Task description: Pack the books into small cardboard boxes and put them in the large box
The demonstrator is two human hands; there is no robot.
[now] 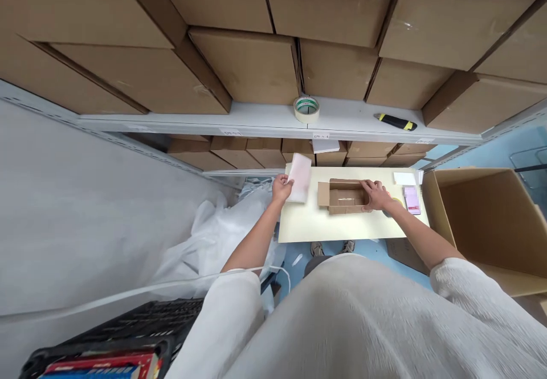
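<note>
My left hand [282,188] grips the lower left edge of a flat, pale pink-and-white packet [301,175], held over the left end of the cream tabletop [307,226]. What is inside the packet cannot be made out. To its right stands a small open cardboard box [344,209], with one end flap folded out to the left and only its bare bottom showing inside. My right hand [376,195] is closed over the box's right end, fingers on the rim. Beside that wrist, a roll of tape [397,201] is partly hidden by the arm.
A phone [412,200] and white papers [404,178] lie at the table's right end. Above, a shelf [260,118] of cartons holds a tape roll [306,109] and a utility knife [396,121]. A large open carton [487,219] stands right; white plastic sheeting [213,231] lies left.
</note>
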